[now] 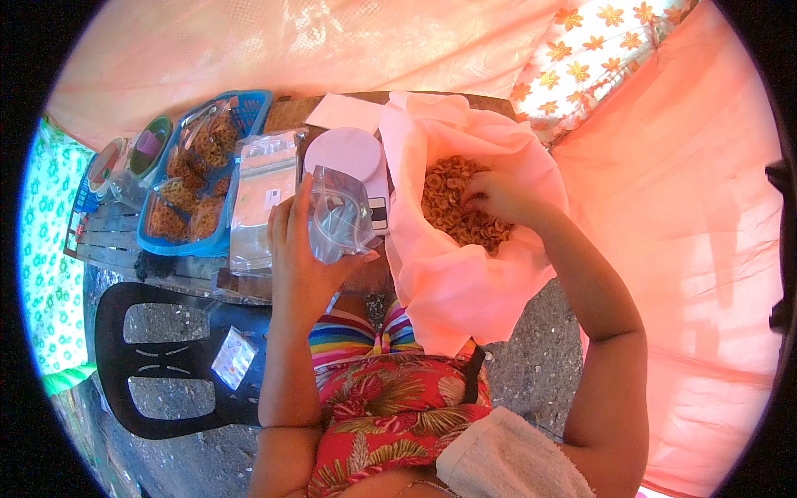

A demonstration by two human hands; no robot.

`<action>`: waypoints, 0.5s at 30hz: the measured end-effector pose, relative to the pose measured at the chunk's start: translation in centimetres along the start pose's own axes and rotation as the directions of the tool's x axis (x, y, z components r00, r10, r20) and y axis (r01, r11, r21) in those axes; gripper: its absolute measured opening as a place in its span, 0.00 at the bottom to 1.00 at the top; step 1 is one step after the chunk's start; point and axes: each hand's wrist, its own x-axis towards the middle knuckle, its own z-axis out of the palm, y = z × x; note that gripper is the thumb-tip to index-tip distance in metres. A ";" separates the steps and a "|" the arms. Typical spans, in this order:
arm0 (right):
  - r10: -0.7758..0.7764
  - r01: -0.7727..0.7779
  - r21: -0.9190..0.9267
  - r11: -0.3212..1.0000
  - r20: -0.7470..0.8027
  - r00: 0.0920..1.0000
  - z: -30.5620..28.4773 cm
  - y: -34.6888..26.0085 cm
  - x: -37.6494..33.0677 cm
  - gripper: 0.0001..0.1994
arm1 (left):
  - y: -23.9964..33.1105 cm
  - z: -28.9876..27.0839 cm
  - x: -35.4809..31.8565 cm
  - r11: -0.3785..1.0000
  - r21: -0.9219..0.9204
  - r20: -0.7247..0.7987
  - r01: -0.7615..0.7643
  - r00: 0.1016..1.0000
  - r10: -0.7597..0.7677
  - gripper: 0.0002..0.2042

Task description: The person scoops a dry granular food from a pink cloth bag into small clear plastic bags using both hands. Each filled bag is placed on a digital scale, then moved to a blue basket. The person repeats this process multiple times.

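While the brown, curled chips (pixel 442 199) lay heaped in the hollow of a pink cloth (pixel 448 290) at the right end of the table, the right hand (pixel 498 197) reached into them from the right. Its fingers were bent down among the chips; whether they gripped any, I cannot tell. Just left of the cloth, the left hand (pixel 297 242) held a clear pouch (pixel 340 220) between its thumb and fingers, the fingers pointing up along the pouch's left side. The pouch looked empty and stood in front of a white scale (pixel 342 153) with a round plate and a dark display. Behind the scale lay a pale flat sheet (pixel 344 114). To the left of the left hand was a stack of flat, clear packaging (pixel 264 199), and beyond it a blue basket (pixel 178 245) held clear bags (pixel 214 137) filled with brown pieces. All of these rested on the wooden table (pixel 290 114). Nearer the person, on the left, stood a black chair (pixel 112 357) with a small shiny packet (pixel 235 358) on it.
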 end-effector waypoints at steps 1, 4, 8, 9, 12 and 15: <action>0.006 0.000 -0.152 0.988 0.037 0.999 -0.5 0.3 -0.1 0.10 | 0.0 0.0 0.0 1.000 0.010 0.000 0.007 1.000 -0.007 0.58; 0.153 -0.173 0.324 0.930 0.086 0.984 -1.6 0.6 -0.8 0.10 | 0.2 0.0 0.0 1.000 0.003 0.021 0.026 0.999 -0.026 0.57; 0.288 -0.282 0.672 0.685 0.106 0.952 -1.8 0.1 -1.9 0.10 | 0.3 0.0 -0.1 0.999 -0.026 0.063 0.028 0.998 -0.027 0.55; 0.310 -0.277 0.741 0.612 0.098 0.946 -1.7 0.0 -2.1 0.10 | 0.3 0.1 -0.2 0.999 -0.028 0.055 0.019 0.998 -0.017 0.55; 0.359 -0.241 0.841 0.485 0.061 0.932 -1.6 0.1 -2.3 0.10 | 0.3 0.2 -0.4 0.998 -0.058 0.057 0.015 0.998 -0.011 0.55; 0.352 -0.213 0.838 0.502 0.027 0.936 -2.0 0.6 -2.4 0.10 | 0.2 0.4 -0.5 0.998 -0.058 0.060 0.013 0.998 -0.009 0.55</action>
